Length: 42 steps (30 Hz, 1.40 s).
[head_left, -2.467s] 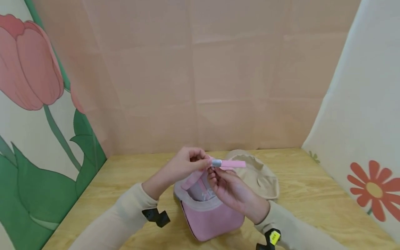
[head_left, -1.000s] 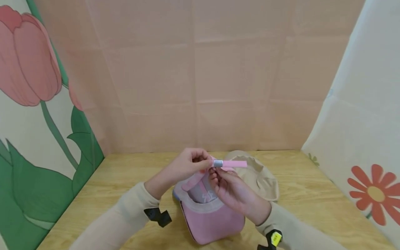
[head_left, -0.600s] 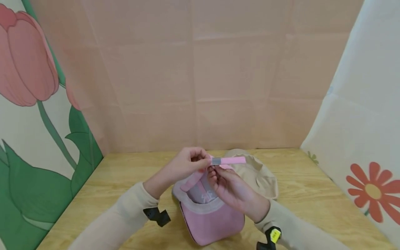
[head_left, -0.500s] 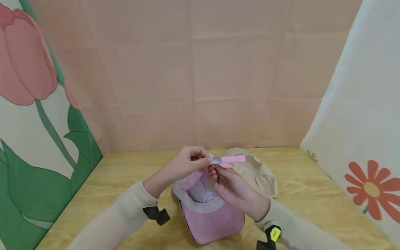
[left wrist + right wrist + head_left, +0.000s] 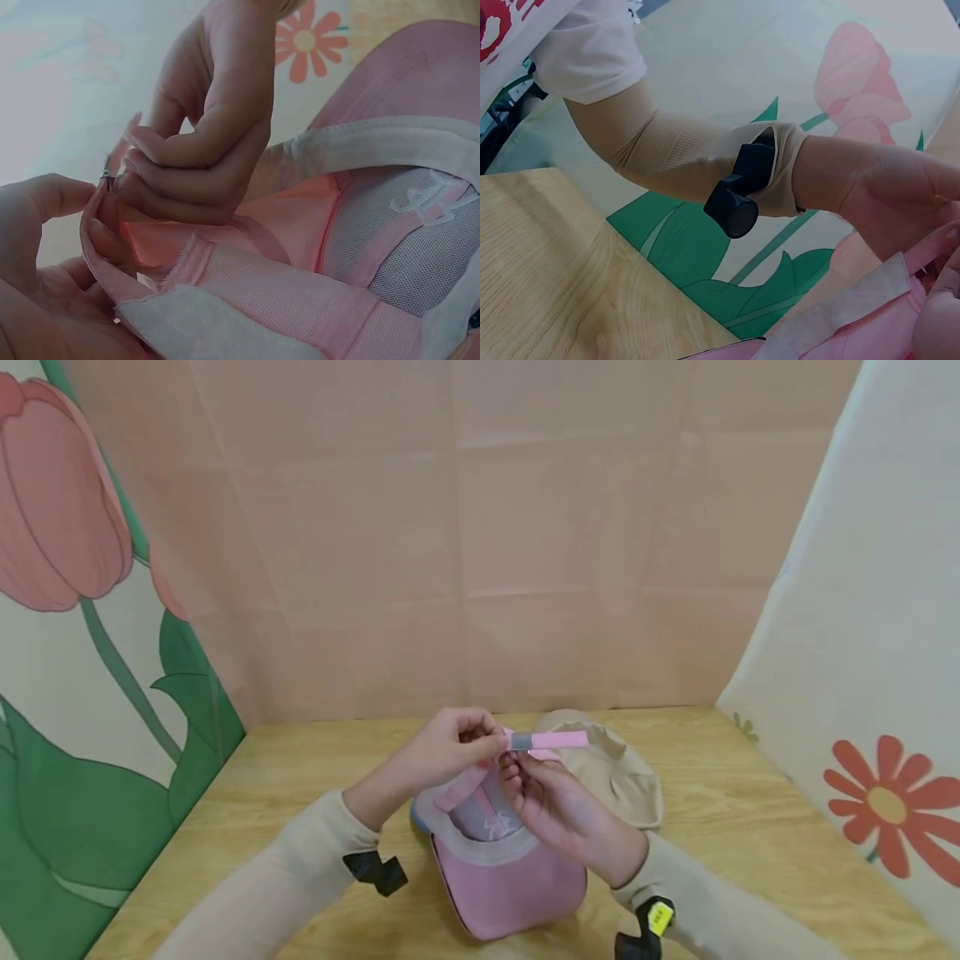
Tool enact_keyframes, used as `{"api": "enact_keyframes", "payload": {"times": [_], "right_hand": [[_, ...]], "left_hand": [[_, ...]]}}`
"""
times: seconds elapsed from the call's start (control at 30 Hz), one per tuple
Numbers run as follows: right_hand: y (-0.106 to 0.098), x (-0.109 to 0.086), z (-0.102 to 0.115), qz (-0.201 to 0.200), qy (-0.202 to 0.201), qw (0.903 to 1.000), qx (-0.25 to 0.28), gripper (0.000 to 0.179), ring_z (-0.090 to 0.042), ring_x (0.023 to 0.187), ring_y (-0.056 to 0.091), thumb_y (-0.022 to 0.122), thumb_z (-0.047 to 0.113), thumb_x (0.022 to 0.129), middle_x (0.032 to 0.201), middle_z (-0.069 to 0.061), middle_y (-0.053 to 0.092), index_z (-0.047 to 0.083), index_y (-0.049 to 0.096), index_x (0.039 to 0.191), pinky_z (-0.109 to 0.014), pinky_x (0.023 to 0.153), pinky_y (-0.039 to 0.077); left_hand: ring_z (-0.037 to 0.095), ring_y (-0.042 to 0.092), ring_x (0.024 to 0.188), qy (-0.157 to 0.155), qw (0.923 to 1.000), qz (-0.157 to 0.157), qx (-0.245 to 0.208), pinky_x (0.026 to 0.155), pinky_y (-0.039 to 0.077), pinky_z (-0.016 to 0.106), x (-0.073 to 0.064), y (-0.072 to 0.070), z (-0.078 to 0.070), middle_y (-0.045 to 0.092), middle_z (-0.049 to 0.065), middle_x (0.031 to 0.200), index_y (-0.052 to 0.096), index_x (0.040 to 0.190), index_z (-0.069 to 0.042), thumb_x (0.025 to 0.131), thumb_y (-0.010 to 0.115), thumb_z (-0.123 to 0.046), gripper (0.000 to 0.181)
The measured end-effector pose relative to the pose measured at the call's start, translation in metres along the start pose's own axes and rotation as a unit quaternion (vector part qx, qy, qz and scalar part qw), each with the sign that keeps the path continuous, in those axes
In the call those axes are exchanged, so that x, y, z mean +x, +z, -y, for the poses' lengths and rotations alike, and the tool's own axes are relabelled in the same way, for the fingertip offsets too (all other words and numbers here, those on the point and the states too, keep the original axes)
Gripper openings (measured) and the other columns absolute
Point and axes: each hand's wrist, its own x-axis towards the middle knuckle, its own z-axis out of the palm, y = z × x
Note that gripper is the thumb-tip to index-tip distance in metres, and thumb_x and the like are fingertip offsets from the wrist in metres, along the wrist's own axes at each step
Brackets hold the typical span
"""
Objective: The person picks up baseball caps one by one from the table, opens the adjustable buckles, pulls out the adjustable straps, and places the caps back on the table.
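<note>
A pink cap [image 5: 513, 893] lies brim towards me on the table, with its grey mesh inside showing. Its pink back strap [image 5: 561, 740] runs through a flat metal buckle [image 5: 521, 742], and the free end sticks out to the right. My left hand [image 5: 453, 752] pinches the strap between thumb and fingers just left of the buckle. From below right, my right hand [image 5: 566, 814] pinches at the buckle's lower edge with curled fingers. In the left wrist view the buckle [image 5: 107, 174] sits edge-on between both hands' fingertips. The right wrist view shows little of the strap.
A beige cap [image 5: 636, 781] lies behind the pink one, to the right of my hands. The wooden table [image 5: 750, 827] ends at a plain hanging cloth [image 5: 562, 527]. Printed flower cloths stand at the left and right.
Both hands keep the same hold on the strap and buckle. The buckle tilts slightly, its face turning from bright to darker grey. The whole view shifts a little.
</note>
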Motion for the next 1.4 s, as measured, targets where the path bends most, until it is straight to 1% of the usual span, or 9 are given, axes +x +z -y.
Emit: {"api": "enact_keyframes", "payload": {"times": [0.13,0.33,0.5,0.6,0.63,0.73,0.87,1.1,1.4], "right_hand": [[-0.0007,0.0014,-0.0024,0.007,-0.005,0.9999,-0.005,0.029,-0.009,0.091,0.058,0.039,0.01,0.104,0.1,-0.004,0.063,0.003,0.067,0.109,-0.015,0.081,0.048],[-0.0016,0.0023,-0.0057,0.01,-0.004,0.9999,-0.004,0.03,-0.008,0.091,0.058,0.039,0.011,0.104,0.1,-0.003,0.063,0.003,0.068,0.109,-0.014,0.081,0.048],[-0.0006,0.0031,-0.0007,0.011,-0.001,0.9998,-0.018,0.031,-0.008,0.091,0.057,0.038,0.01,0.105,0.1,-0.003,0.062,0.003,0.068,0.109,-0.014,0.081,0.047],[0.0004,0.004,0.0016,0.0,0.005,0.9997,-0.022,0.028,-0.008,0.091,0.057,0.04,0.011,0.104,0.1,-0.002,0.061,0.004,0.067,0.107,-0.014,0.081,0.047],[-0.0022,0.005,0.0019,0.008,0.007,0.9998,-0.018,0.029,-0.008,0.092,0.057,0.039,0.011,0.105,0.101,-0.002,0.061,0.004,0.066,0.109,-0.014,0.083,0.047],[-0.0023,0.0067,0.0022,0.007,0.009,0.9998,-0.015,0.027,-0.008,0.093,0.057,0.04,0.011,0.104,0.102,-0.001,0.061,0.005,0.066,0.11,-0.014,0.083,0.047],[-0.0021,0.0083,-0.0001,0.005,0.005,1.0,-0.005,0.026,-0.008,0.092,0.057,0.042,0.011,0.104,0.101,-0.002,0.062,0.005,0.066,0.109,-0.014,0.082,0.047],[-0.0066,0.0078,-0.0038,0.017,-0.005,0.9998,0.008,0.028,-0.009,0.091,0.057,0.039,0.01,0.104,0.101,-0.002,0.063,0.003,0.067,0.109,-0.014,0.082,0.047],[-0.0079,0.006,-0.0032,0.031,-0.004,0.9995,0.01,0.033,-0.008,0.092,0.056,0.035,0.01,0.105,0.103,-0.002,0.063,0.003,0.066,0.111,-0.014,0.082,0.047]], "left_hand": [[0.014,0.053,0.069,0.005,1.0,-0.002,0.001,0.065,0.049,0.025,-0.0015,-0.0009,-0.0015,0.061,0.014,0.082,0.065,0.093,0.0,0.095,0.061,-0.014,0.015],[0.015,0.054,0.069,0.01,0.9999,-0.005,-0.002,0.063,0.048,0.023,-0.0035,-0.0009,-0.0011,0.061,0.005,0.078,0.065,0.093,0.002,0.095,0.061,-0.013,0.015],[0.016,0.058,0.071,0.018,0.9997,-0.005,-0.018,0.065,0.052,0.025,-0.0017,-0.0005,-0.0026,0.064,0.01,0.08,0.065,0.094,0.003,0.095,0.061,-0.011,0.015],[0.015,0.059,0.069,0.019,0.9994,-0.005,-0.027,0.065,0.053,0.026,0.0005,-0.0008,-0.002,0.064,0.01,0.079,0.064,0.093,0.004,0.095,0.061,-0.01,0.014],[0.015,0.059,0.069,0.019,0.9994,-0.005,-0.03,0.065,0.053,0.026,0.0012,-0.0009,-0.002,0.064,0.009,0.079,0.064,0.093,0.004,0.094,0.061,-0.009,0.014],[0.014,0.059,0.069,0.015,0.9994,-0.005,-0.031,0.065,0.054,0.027,0.0024,-0.0022,-0.0028,0.063,0.006,0.078,0.064,0.093,0.005,0.094,0.061,-0.009,0.014],[0.012,0.057,0.068,0.007,0.9995,-0.005,-0.032,0.065,0.055,0.028,0.0029,-0.0033,-0.0025,0.062,0.007,0.078,0.064,0.092,0.006,0.094,0.061,-0.007,0.013],[0.012,0.057,0.07,-0.003,0.9994,-0.002,-0.034,0.067,0.055,0.029,0.0026,-0.0007,-0.0016,0.061,0.006,0.08,0.064,0.093,0.005,0.094,0.061,-0.008,0.013],[0.012,0.056,0.067,0.015,0.9995,-0.007,-0.028,0.064,0.054,0.027,0.0045,0.0028,0.0026,0.06,0.004,0.078,0.063,0.093,0.007,0.093,0.061,-0.005,0.012]]}}
